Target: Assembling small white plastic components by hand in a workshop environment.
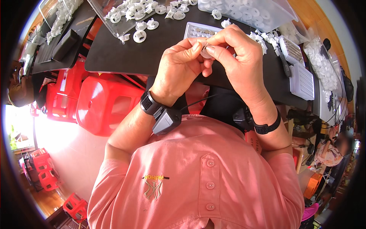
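Both my hands meet above the near edge of the black table [118, 57], around a small round white plastic part [206, 52]. My left hand [178, 65] pinches it from the left between thumb and fingers. My right hand [241, 51] grips its other side, thumb pressed on the part and forefinger bent over the top. The fingers cover much of it, so its details are hidden. Just beyond the hands is a white tray [188, 32] with rows of small round pieces. Loose white parts of similar look [140, 36] lie to the left.
Piled white parts [133, 10] spread at the back left, beside a clear bin. A clear tub [244, 15] of white discs stands at the back. At the right are two white trays [302, 81] and a black-handled tool [284, 65]. Red stools [108, 105] stand at the left.
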Demonstrator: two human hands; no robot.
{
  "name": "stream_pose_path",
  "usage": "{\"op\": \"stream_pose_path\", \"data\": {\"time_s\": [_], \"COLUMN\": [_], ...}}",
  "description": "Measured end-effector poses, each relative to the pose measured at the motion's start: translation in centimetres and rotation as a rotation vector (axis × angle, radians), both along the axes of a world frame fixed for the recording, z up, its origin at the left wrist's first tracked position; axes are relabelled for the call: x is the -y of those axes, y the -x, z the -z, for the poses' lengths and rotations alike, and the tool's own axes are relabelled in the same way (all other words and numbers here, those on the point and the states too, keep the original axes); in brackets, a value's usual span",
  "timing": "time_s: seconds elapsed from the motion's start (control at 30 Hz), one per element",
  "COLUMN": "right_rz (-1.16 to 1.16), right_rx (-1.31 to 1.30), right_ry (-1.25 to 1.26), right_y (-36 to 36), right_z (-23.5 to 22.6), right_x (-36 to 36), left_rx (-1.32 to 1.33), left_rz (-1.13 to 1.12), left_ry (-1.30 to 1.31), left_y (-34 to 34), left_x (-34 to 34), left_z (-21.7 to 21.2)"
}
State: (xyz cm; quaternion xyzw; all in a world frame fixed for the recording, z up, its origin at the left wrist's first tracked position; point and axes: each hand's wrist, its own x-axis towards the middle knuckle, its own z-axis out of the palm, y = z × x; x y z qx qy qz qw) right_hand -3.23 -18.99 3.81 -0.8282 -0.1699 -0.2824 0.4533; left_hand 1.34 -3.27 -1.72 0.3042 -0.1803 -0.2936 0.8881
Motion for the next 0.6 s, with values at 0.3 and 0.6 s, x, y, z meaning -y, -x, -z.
{"op": "stream_pose_path", "data": {"time_s": [0.3,0.6], "right_rz": [-0.002,-0.090], "right_rx": [0.036,0.009], "right_ry": [-0.031,0.009], "right_y": [0.02,-0.60], "right_z": [0.81,0.52], "right_x": [-0.26,0.60], "left_rx": [-0.039,-0.018], "left_rz": [0.001,-0.019], "left_ry": [0.062,0.037], "left_y": [0.12,0.19], "left_x": [0.08,0.03], "left_z": [-0.08,-0.04]}}
